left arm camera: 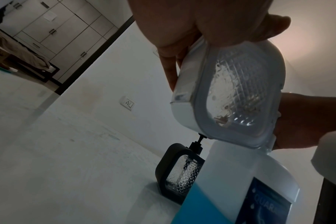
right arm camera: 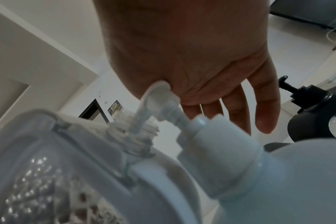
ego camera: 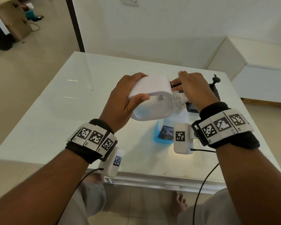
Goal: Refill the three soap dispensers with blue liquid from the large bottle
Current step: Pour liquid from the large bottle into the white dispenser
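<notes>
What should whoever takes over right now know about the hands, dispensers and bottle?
Left hand: grips the white dispenser, tilted, cap off, its open neck at the pump nozzle.
Right hand: palm presses the pump head of the large bottle, fingers straight.
The bottle stands on the table, partly full of blue liquid. A black dispenser stands behind it, pump still on, looking empty.
Done: white dispenser opened; it still looks nearly empty.
Left: keep pumping, recap, then fill the others; the third is not clearly in view.

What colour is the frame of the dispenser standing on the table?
Black frame around a clear cross-hatched panel on the standing dispenser; the left wrist view shows it best.
</notes>
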`<state>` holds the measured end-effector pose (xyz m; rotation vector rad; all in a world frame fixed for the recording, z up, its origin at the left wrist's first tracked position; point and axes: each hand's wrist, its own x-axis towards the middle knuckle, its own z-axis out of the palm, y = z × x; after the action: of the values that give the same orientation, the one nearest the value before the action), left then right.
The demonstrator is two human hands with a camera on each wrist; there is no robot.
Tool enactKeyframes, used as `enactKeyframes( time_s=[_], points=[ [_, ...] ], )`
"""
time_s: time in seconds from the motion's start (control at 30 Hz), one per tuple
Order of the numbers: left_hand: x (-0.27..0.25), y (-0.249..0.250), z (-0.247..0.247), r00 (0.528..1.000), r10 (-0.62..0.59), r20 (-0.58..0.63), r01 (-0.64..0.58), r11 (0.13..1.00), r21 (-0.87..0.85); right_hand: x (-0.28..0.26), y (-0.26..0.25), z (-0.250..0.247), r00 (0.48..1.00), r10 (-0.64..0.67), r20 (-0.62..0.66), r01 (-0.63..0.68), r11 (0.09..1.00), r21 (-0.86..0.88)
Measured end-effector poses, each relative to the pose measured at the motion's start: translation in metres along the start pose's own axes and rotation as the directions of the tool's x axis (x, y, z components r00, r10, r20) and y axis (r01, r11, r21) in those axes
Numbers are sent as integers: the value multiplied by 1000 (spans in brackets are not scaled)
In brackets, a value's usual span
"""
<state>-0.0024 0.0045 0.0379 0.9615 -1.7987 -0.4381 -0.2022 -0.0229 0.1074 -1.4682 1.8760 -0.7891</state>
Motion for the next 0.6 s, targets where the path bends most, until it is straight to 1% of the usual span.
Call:
enactKeyframes(
  time_s=[0.1,0.37,0.43,0.5,0.6],
  points=[
    [0,0,0,1000,2,5,-2,1000,7,1,0,-2,1000,18,12,-18,1000,26],
    [0,1,-1,1000,-1,4,0,1000,17,1,3,5,1000,5,-1,-5,998,-65],
    [0,2,-1,1000,-3,4,3,1000,16,0,5,7,1000,13,18,-12,997,-73],
    [0,3,-1,1000,-7,2,7,1000,12,-3,4,10,998,-19,53,24,996,-88],
    [0,3,0,1000,-9,-4,9,1000,-3,-4,4,10,999,-12,45,15,997,-76]
  ],
)
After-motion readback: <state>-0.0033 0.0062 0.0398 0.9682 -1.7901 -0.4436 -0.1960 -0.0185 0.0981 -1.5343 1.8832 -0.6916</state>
